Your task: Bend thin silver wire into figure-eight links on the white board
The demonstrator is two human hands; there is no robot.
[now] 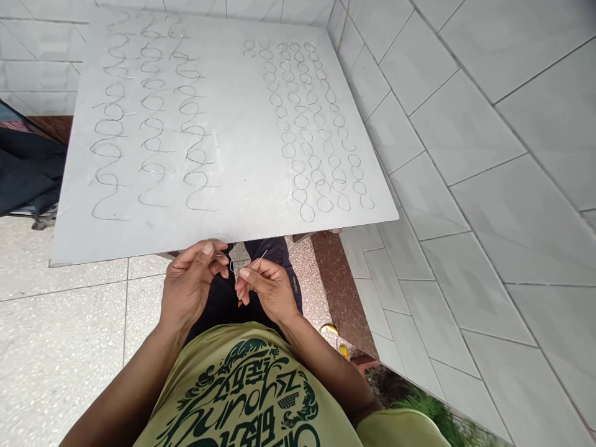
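Both of my hands are raised in front of my chest, just below the near edge of a white board. My left hand and my right hand each pinch a thin piece of wire that curves between their fingertips. One free end of the wire sticks up and to the right of my right fingers. On the board lie several rows of bent wire: large wavy loops on the left and smaller chained loops on the right.
A white tiled wall runs along the right. A dark cloth or bag sits at the left of the board. Speckled floor tiles lie below, and some green plants show at the bottom right.
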